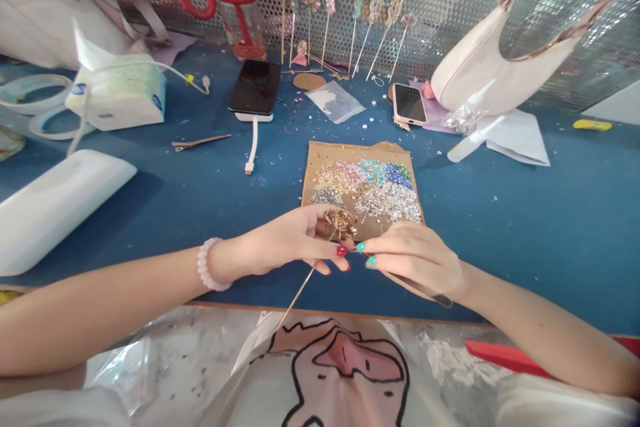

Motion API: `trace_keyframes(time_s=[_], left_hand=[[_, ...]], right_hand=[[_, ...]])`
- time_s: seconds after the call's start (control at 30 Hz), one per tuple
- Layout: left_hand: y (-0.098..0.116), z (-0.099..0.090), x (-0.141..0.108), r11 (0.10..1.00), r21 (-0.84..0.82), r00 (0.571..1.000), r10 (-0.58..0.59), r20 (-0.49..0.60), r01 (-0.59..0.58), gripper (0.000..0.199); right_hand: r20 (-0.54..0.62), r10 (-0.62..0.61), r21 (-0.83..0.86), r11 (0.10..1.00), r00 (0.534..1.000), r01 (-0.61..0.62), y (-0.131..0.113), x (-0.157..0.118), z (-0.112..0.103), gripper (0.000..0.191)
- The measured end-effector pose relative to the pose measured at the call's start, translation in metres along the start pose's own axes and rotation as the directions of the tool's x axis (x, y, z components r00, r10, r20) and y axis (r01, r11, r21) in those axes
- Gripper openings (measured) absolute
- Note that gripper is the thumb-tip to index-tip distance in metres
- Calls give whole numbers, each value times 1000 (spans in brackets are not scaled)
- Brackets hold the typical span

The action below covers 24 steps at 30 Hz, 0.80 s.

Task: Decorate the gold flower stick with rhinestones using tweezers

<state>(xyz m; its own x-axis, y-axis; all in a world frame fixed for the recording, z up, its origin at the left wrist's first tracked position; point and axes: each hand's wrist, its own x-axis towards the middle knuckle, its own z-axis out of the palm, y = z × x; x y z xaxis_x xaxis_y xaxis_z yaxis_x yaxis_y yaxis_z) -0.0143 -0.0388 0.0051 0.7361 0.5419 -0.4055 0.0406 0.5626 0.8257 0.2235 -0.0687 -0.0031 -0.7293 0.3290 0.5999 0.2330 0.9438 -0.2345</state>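
My left hand, with a beaded bracelet at the wrist, holds a gold stick ornament whose thin stem slants down toward the table's front edge. Close beside it, my right hand is closed around dark tweezers, their rear end showing below the palm. The tweezers' tips are hard to make out near the ornament. Behind both hands lies a cardboard piece bearing coloured piles of small rhinestones, partly hidden by the fingers.
Decorated sticks stand along the perforated metal back panel. A black phone, a pink-edged phone, a plastic bag and a glue tube lie behind the cardboard. Tissues and a white device are left.
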Motion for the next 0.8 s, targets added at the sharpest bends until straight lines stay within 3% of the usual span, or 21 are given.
trace_keyframes(time_s=[0.43, 0.8], left_hand=[[11, 8, -5, 996, 38, 997, -74, -22, 75, 35], [10, 7, -5, 992, 108, 998, -63, -9, 63, 33]], right_hand=[[32, -28, -50, 998, 999, 30, -2, 4, -1, 13], [63, -132, -191, 971, 989, 142, -7, 15, -5, 11]])
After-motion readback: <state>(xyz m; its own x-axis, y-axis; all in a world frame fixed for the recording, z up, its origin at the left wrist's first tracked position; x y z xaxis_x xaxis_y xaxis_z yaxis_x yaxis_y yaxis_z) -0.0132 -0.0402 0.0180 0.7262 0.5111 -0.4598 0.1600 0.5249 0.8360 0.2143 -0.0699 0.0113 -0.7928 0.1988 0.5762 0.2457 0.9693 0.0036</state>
